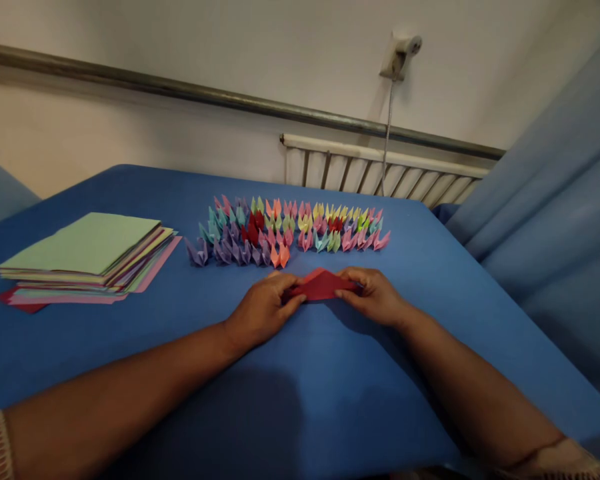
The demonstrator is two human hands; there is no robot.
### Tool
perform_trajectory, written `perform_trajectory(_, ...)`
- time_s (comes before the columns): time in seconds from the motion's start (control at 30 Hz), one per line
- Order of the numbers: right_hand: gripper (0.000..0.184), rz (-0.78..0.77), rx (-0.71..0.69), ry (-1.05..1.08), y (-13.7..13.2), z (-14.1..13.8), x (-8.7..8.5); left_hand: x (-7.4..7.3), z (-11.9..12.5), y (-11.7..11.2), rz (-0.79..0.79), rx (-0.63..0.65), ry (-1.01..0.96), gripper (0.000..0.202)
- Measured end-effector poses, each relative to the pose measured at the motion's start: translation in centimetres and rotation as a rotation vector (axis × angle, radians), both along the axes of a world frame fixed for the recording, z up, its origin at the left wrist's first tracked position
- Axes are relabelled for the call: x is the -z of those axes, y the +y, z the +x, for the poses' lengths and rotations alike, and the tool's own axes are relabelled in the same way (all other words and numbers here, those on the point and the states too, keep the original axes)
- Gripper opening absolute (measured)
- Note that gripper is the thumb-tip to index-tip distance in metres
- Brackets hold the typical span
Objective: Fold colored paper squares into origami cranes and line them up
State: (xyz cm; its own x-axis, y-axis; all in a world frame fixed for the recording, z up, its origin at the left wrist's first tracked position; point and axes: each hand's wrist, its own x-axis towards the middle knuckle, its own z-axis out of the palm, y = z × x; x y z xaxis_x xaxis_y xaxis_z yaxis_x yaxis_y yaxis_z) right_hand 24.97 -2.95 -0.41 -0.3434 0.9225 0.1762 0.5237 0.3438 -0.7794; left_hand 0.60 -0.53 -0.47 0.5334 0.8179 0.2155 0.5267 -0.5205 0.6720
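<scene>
A piece of folded red paper (321, 285) is held up between both hands, just above the blue tabletop. It has a pointed top and narrow ends running out to each side. My left hand (265, 303) pinches its left end between thumb and fingers. On the other side, my right hand (373, 295) grips the right end the same way. The fingers cover both tips of the paper. Right behind it stand rows of small folded paper cranes (240, 250) in purple, pink, red, yellow, green and orange.
A thick stack of coloured paper sheets (87, 243), pale green on top, lies at the left of the blue table (155, 360). Behind the table are a metal rail (220, 99), a white radiator (380, 157) and a wall socket with a cord. A blue curtain (550, 167) hangs at right.
</scene>
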Motion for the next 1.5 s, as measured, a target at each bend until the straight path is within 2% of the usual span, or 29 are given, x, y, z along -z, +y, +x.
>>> perform_trajectory(0.07,0.022,-0.167,-0.024,0.132,0.1,1.0,-0.5,-0.2,0.3,-0.3,-0.141,-0.041,-0.119,0.02)
perform_trajectory(0.17,0.035,-0.348,-0.098,0.274,0.5,2.4,-1.1,-0.4,1.0,-0.9,-0.404,-0.126,-0.427,0.024)
perform_trajectory(0.27,0.034,-0.359,-0.05,0.442,1.0,2.9,-1.1,-0.5,1.7,-1.7,-0.636,-0.136,-0.666,0.03)
perform_trajectory(0.37,0.037,-0.399,0.047,0.549,1.5,2.9,-0.5,-0.4,1.9,-2.2,-0.73,-0.095,-0.727,0.036)
perform_trajectory(0.5,0.028,-0.511,0.121,0.405,2.2,2.9,0.9,0.2,1.6,-1.7,-0.633,-0.104,-0.569,0.033)
perform_trajectory(0.57,0.022,-0.529,0.177,0.285,2.4,3.1,1.6,0.6,1.3,-1.3,-0.526,-0.091,-0.492,0.044)
perform_trajectory(0.63,0.021,-0.51,0.221,0.198,2.5,3.1,2.1,1.0,0.9,-0.8,-0.385,-0.019,-0.396,0.061)
perform_trajectory(0.7,0.024,-0.497,0.228,0.153,2.5,3.1,2.2,1.2,0.6,-0.5,-0.206,0.082,-0.239,0.067)
perform_trajectory(0.77,0.028,-0.529,0.2,0.162,2.4,2.9,1.9,1.1,0.4,-0.2,-0.019,0.161,-0.066,0.06)
perform_trajectory(0.87,0.03,-0.619,0.104,0.245,2.1,2.7,1.3,0.6,0.2,-0.3,0.228,0.157,0.113,0.047)
perform_trajectory(0.97,0.031,-0.665,0.058,0.291,2.1,2.5,1.2,-0.1,0.3,-0.6,0.402,0.145,0.206,0.043)
perform_trajectory(1.03,0.033,-0.666,0.064,0.276,2.1,2.5,1.3,-0.3,0.2,-0.8,0.469,0.205,0.237,0.046)
perform_trajectory(1.17,0.045,-0.541,0.119,0.037,2.1,2.6,1.5,-0.2,0.0,-0.8,0.504,0.351,0.249,0.04)
perform_trajectory(1.27,0.063,-0.251,0.241,-0.202,1.8,2.7,1.0,0.2,0.0,-0.5,0.485,0.409,0.235,0.027)
perform_trajectory(1.33,0.062,-0.07,0.265,-0.213,1.5,2.7,0.3,0.3,0.1,-0.3,0.424,0.428,0.22,0.024)
perform_trajectory(1.4,0.052,-0.07,0.115,-0.104,1.1,2.7,-0.2,0.3,0.2,-0.2,0.325,0.415,0.199,0.023)
perform_trajectory(1.47,0.05,-0.212,-0.13,-0.014,0.8,2.9,-0.7,0.1,0.3,-0.2,0.218,0.348,0.172,0.022)
perform_trajectory(1.5,0.054,-0.283,-0.232,0.001,0.8,3.0,-0.8,0.0,0.3,-0.2,0.172,0.299,0.157,0.022)
